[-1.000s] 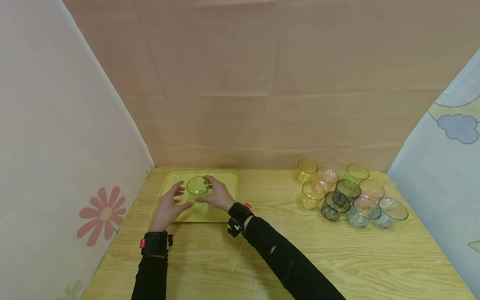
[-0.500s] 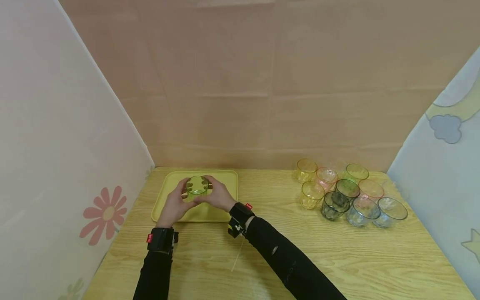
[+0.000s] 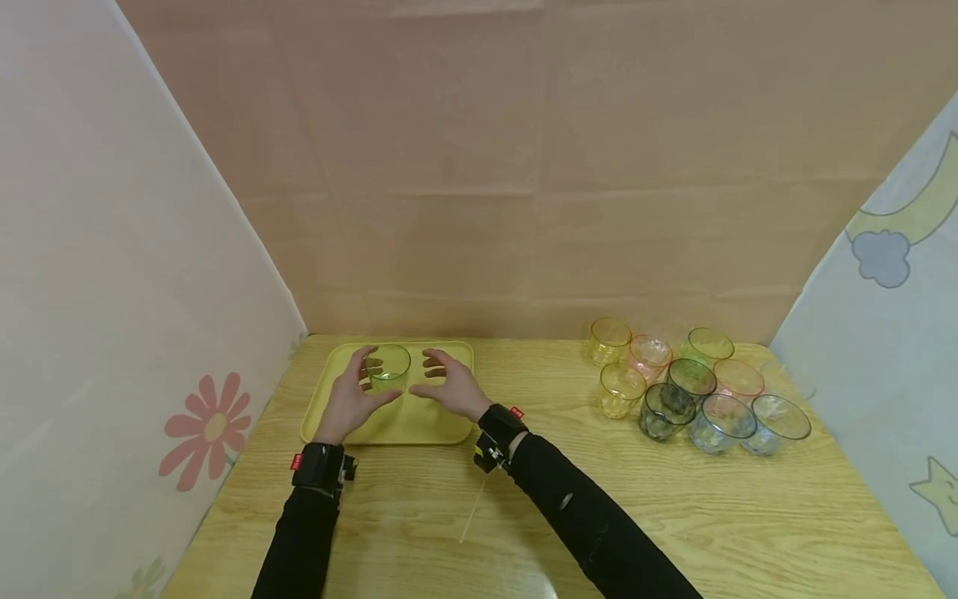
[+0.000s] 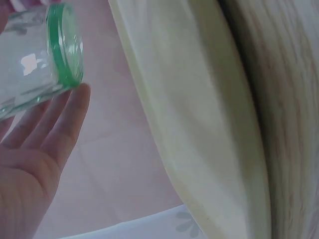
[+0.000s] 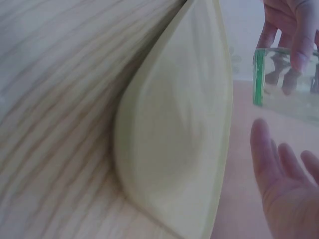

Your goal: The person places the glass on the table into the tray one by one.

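In the head view, my left hand [image 3: 346, 403] holds a clear green drinking glass [image 3: 390, 382] by its side, above the yellow tray [image 3: 427, 428]. The right wrist view shows the left thumb against the wall of the glass [image 5: 286, 94], and a gap between glass and tray [image 5: 169, 109]. The thick green edge of the glass [image 4: 59, 47] faces the tray side in the left wrist view. Apart from the glass, to its right, my right hand [image 3: 455, 389] has its fingers spread and bent, with nothing in it.
Several coloured glasses stand close together at the table's right, among them a yellow glass [image 3: 619, 395], a dark grey glass [image 3: 664, 416] and a blue-rimmed glass [image 3: 778, 420]. A brown sheet [image 3: 479, 208] backs the wooden table [image 3: 599, 499]. Printed sheets flank both sides.
Both hands closed in around the green glass half a second ago. Now my right hand has let go and drawn back to the right, while the left keeps the glass, moved slightly left.
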The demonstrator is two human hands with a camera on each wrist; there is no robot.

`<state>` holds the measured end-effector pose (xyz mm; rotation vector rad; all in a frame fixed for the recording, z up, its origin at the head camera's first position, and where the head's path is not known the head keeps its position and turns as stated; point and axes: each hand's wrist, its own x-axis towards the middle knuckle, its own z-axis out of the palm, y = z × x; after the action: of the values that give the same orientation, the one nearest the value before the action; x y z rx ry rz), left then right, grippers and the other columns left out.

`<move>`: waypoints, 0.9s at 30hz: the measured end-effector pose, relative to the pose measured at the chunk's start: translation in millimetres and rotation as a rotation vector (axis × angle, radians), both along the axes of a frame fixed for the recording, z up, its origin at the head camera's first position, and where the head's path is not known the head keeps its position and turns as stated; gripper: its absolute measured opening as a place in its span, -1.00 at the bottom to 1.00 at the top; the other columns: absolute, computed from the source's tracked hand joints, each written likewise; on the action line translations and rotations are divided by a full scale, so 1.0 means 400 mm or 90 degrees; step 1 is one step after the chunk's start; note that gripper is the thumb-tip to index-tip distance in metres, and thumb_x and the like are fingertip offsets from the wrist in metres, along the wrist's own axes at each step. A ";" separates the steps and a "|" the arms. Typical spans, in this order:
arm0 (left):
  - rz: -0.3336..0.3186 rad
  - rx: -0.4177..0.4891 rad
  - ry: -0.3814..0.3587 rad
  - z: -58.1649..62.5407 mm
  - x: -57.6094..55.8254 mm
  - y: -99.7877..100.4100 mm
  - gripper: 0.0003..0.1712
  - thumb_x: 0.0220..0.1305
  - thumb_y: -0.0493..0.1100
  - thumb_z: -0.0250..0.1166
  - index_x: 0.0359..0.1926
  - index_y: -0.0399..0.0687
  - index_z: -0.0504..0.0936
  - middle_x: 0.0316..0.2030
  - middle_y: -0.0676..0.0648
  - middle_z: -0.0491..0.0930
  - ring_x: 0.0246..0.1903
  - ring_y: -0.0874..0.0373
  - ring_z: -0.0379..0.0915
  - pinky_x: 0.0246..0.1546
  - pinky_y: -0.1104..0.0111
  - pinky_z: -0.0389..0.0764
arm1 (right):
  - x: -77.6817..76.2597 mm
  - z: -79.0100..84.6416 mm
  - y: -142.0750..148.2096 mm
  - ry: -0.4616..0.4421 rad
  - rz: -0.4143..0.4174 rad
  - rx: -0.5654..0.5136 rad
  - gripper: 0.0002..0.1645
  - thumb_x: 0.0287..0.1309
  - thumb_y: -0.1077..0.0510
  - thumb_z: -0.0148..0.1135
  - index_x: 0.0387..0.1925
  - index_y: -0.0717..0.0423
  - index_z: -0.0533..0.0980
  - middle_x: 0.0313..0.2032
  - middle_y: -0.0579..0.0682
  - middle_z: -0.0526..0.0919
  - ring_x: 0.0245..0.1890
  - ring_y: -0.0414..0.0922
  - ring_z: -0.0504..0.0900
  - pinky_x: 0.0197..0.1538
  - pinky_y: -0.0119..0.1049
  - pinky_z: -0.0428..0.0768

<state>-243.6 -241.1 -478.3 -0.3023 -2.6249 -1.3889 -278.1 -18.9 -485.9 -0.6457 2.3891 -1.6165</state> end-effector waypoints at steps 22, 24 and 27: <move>0.095 -0.017 -0.046 -0.024 -0.104 -0.136 0.09 0.16 -0.13 0.44 0.48 -0.24 -0.10 0.19 -0.44 0.33 0.15 -0.33 0.33 0.04 -0.07 0.46 | 0.037 -0.042 0.115 0.007 -0.181 0.267 -0.39 0.00 0.10 0.47 0.01 0.33 0.41 -0.39 0.10 0.58 -0.46 -0.06 0.48 -0.39 -0.26 0.44; 0.102 -0.022 -0.055 -0.021 -0.109 -0.147 0.09 0.17 -0.13 0.43 0.48 -0.23 -0.11 0.21 -0.46 0.30 0.16 -0.35 0.31 0.05 -0.10 0.44 | 0.044 -0.045 0.116 0.006 -0.170 0.285 -0.42 0.01 0.09 0.46 -0.02 0.31 0.44 -0.43 0.06 0.56 -0.48 -0.08 0.47 -0.42 -0.29 0.41; 0.119 -0.021 -0.052 -0.015 -0.119 -0.162 0.07 0.18 -0.17 0.42 0.48 -0.25 -0.12 0.26 -0.48 0.22 0.23 -0.40 0.22 0.13 -0.16 0.37 | 0.049 -0.050 0.117 0.021 -0.161 0.309 -0.46 0.01 0.09 0.46 -0.04 0.29 0.49 -0.46 0.01 0.56 -0.50 -0.11 0.46 -0.44 -0.32 0.37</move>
<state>-291.3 -305.9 -484.4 -0.0035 -2.6637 -1.3252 -258.4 27.9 -505.8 -0.2883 2.8259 -1.0272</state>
